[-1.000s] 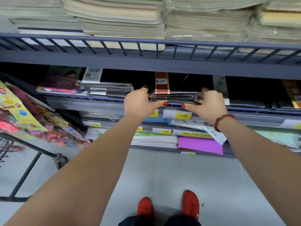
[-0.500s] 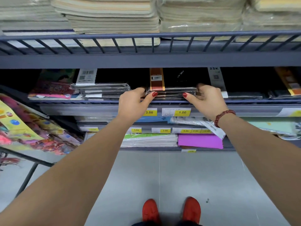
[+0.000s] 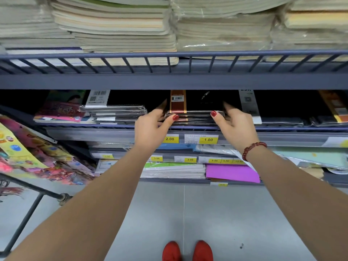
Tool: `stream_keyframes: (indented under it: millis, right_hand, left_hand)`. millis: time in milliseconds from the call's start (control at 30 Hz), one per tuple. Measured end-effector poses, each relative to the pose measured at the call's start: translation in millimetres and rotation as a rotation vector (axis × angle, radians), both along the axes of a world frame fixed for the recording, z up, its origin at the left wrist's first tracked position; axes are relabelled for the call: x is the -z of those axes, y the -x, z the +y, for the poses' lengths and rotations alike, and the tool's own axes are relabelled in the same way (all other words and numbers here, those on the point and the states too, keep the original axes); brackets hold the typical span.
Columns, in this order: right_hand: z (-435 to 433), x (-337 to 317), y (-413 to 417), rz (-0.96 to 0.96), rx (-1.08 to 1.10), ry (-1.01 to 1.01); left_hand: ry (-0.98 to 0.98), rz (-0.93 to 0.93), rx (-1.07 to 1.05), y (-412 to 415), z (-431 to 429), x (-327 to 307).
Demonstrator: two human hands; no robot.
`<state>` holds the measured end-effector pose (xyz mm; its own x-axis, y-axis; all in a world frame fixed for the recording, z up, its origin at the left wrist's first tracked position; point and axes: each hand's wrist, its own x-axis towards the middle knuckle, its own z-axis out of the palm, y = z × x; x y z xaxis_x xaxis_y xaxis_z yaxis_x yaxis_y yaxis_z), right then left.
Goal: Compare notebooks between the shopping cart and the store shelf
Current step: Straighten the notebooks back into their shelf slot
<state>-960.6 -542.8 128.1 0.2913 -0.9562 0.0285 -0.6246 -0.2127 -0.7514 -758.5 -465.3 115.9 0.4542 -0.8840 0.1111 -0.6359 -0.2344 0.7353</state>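
While the wire-railed store shelf (image 3: 188, 81) fills most of the view, the action sits one tier down, in the dark bay under it. Top tier carries tall piles of pale exercise books (image 3: 120, 29), some in shrink wrap, kept in by the rail. The lower tier holds flat, low stacks, so spines and bands face out and each stack can be reached from the front edge. The black wrapped notebook stack (image 3: 194, 115) lies at that front edge, centre, with a brown and orange paper band running over its top; a similar grey-wrapped stack (image 3: 116, 113) sits just to its left, apart from it. The left hand (image 3: 152, 127) and right hand (image 3: 237, 127) bracket the black stack from either end: thumbs laid on its front face, fingers curled round the sides and back into the dark, so both are closed on it. That two-sided hold looks meant to keep the slippery wrapped pack square while it is drawn out or pushed home; which one cannot be told. A cart frame (image 3: 28, 187) shows at lower left, well apart from the stack, and no notebook is visible in it. Readable text: yellow price tags (image 3: 208, 139) on the shelf lip just below the hands say 2.00 and 1.00; the next lip down reads 3.00, 3.00, 5.00. A barcode label sits on the band, digits too small to read.
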Motion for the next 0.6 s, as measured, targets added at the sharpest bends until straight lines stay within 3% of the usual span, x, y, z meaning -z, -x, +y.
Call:
stream_keyframes:
  millis: [267,433,600]
  right_hand:
    - [0,-3,2,0.070,-0.039,0.061]
    - [7,-17,1,0.081,-0.024,-0.004]
    - [34,-40,5,0.098,-0.047,0.148]
  left_hand:
    - [-0.055,-0.089,0.001,5,1,-4]
    - [-0.116,0.010,0.067,2,5,-21]
    - [-0.107,0.028,0.120,-20,47,-37]
